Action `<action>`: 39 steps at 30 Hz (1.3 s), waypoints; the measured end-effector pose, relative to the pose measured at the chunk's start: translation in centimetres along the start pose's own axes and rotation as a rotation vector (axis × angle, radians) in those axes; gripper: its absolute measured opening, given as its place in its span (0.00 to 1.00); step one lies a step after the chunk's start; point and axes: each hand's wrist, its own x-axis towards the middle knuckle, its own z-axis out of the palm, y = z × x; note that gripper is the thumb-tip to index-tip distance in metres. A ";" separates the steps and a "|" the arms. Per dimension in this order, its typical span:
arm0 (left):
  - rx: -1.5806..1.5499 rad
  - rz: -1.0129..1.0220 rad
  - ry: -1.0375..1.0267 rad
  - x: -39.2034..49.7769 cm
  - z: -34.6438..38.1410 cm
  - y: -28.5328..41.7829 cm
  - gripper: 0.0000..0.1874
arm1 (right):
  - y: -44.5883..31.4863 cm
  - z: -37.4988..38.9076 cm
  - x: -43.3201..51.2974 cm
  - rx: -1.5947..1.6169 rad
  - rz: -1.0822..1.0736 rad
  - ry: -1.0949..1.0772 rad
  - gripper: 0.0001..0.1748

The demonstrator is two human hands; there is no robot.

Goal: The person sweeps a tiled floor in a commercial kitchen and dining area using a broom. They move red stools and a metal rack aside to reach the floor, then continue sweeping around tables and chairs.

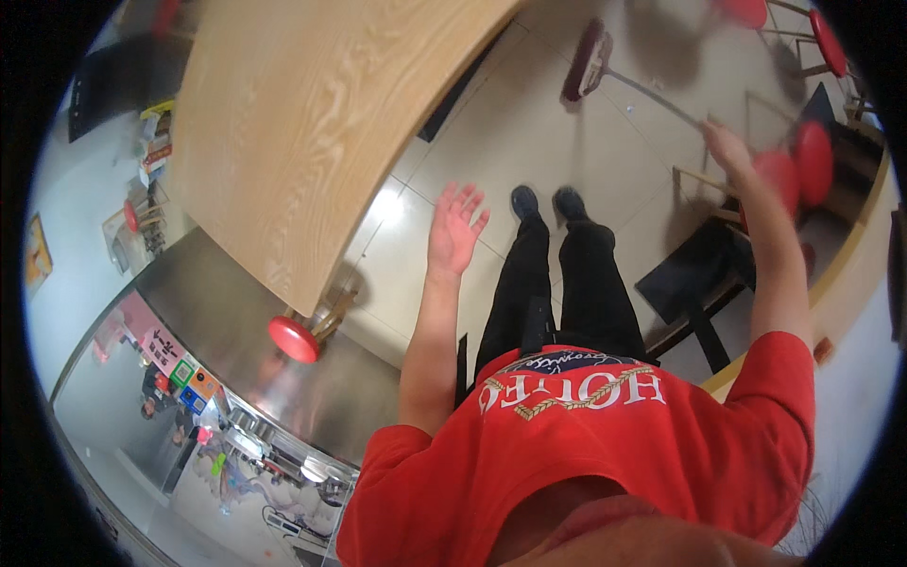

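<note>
My right hand (726,149) grips the end of a long thin handle (655,98). That handle slants away to a broom head (588,60) with dark maroon bristles, low over the tiled floor (496,156). Bare and palm up, my left hand (455,227) hangs in the air with its fingers apart. It holds nothing and is nearest to the edge of a wood-grain table (312,142). Between my hands and lower down are my dark shoes (526,204) on the tiles. A small pale scrap (630,108) lies near the broom handle.
Red-topped stools (813,161) stand by my right arm, with more at the upper right. Another red stool (294,339) is beside the table's near corner. A metal-fronted counter (283,354) runs along the left. Dark furniture panels (698,269) sit at my right.
</note>
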 end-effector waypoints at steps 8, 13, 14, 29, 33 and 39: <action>-0.710 0.188 0.112 11.2 12.0 3.9 0.47 | -3.6 1.1 -6.4 0.535 0.282 0.001 0.17; -0.830 0.258 0.298 13.6 15.5 7.0 0.36 | -4.8 -1.2 -7.4 0.720 0.302 -0.058 0.19; -0.792 0.247 0.310 13.8 15.4 7.1 0.35 | -4.3 -1.8 -7.5 0.712 0.308 -0.073 0.19; -0.447 0.202 0.462 15.9 14.5 18.0 0.32 | -1.5 -3.7 -7.1 0.271 -0.055 -0.304 0.14; -0.456 0.290 0.372 16.4 14.0 21.0 0.26 | -5.4 0.2 -2.7 0.277 -0.260 -0.381 0.13; -0.135 0.689 0.453 19.3 14.2 23.4 0.28 | -17.8 5.8 4.4 0.168 -0.545 -0.427 0.11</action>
